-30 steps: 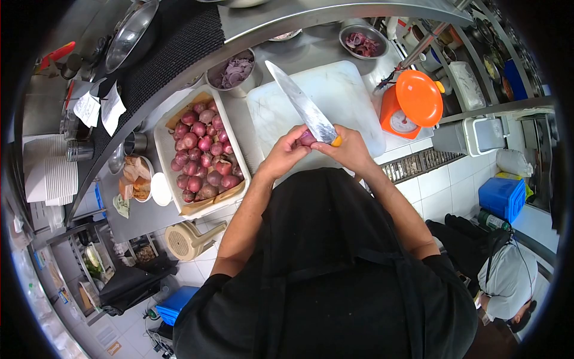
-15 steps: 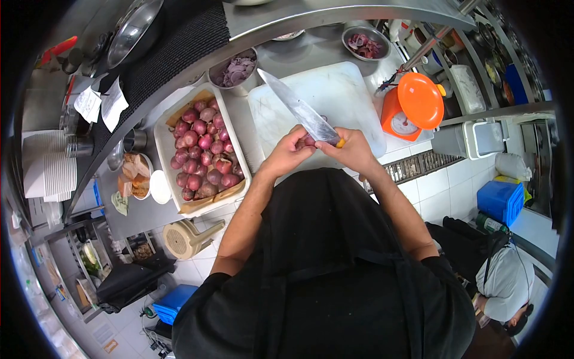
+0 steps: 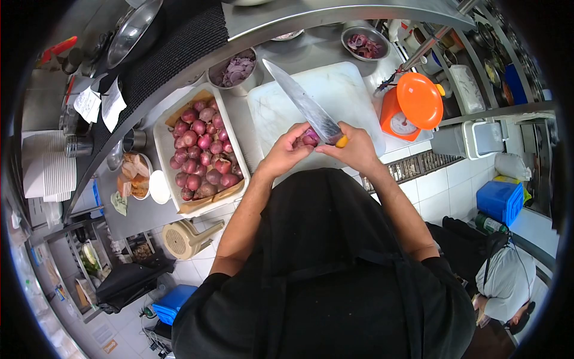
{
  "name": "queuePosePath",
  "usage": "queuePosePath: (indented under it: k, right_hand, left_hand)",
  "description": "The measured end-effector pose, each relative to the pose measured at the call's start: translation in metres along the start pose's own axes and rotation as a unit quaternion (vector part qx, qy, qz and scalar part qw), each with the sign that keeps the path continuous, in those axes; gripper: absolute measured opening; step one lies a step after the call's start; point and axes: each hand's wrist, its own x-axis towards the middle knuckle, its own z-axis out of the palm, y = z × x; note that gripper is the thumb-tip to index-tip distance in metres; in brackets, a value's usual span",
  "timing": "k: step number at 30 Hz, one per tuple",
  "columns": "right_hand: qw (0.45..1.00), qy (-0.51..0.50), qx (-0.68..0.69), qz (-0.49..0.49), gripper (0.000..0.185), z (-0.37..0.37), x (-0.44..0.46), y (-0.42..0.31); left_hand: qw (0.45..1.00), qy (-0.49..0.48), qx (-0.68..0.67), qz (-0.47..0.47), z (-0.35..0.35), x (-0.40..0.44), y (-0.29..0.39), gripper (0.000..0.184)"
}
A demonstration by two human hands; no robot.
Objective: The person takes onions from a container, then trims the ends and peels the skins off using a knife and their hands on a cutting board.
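My left hand (image 3: 286, 149) is closed round a red onion (image 3: 309, 137), held over the near edge of the white cutting board (image 3: 335, 84). A large knife (image 3: 302, 100) with a yellow handle is gripped in my right hand (image 3: 354, 148). Its blade slants up and to the left across the board, and its heel is close beside the onion. Whether the edge touches the onion I cannot tell. To the left, whole red onions (image 3: 203, 145) fill a pale paper-lined tub (image 3: 244, 173).
Sliced onion lies in a metal pot (image 3: 253, 81) behind the board, and onion peelings in a metal bowl (image 3: 384, 52). An orange kitchen scale (image 3: 397, 113) stands at the right. A metal shelf edge (image 3: 335, 17) crosses above. Another person (image 3: 505, 281) is at the lower right.
The knife has shifted slightly right, away from my left hand, and the onion shows more between my hands. My right hand has moved a little to the right.
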Motion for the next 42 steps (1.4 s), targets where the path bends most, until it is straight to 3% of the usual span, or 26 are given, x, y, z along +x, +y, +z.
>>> queuePosePath:
  k: [10, 23, 31, 37, 42]
  right_hand:
    - [0.999, -0.009, -0.05, -0.013, 0.069, -0.01, 0.0, -0.011]
    - [0.999, -0.016, -0.014, 0.035, 0.056, -0.004, -0.002, -0.009]
    - [0.998, -0.022, -0.017, 0.058, 0.046, -0.013, -0.002, -0.02]
    - [0.997, -0.029, -0.063, 0.046, 0.041, -0.011, -0.003, -0.018]
    - [0.999, 0.012, -0.043, -0.03, 0.044, -0.004, -0.007, -0.014]
  left_hand:
    - [0.999, -0.033, -0.015, -0.013, 0.001, 0.0, 0.005, 0.06]
    - [0.999, -0.034, 0.011, -0.042, -0.002, 0.001, -0.002, 0.048]
    - [0.999, -0.041, -0.005, -0.001, -0.001, 0.004, 0.009, 0.056]
    - [0.998, -0.043, -0.034, -0.004, 0.002, 0.004, 0.016, 0.055]
    - [1.0, -0.005, 0.005, -0.01, 0.007, 0.003, 0.015, 0.052]
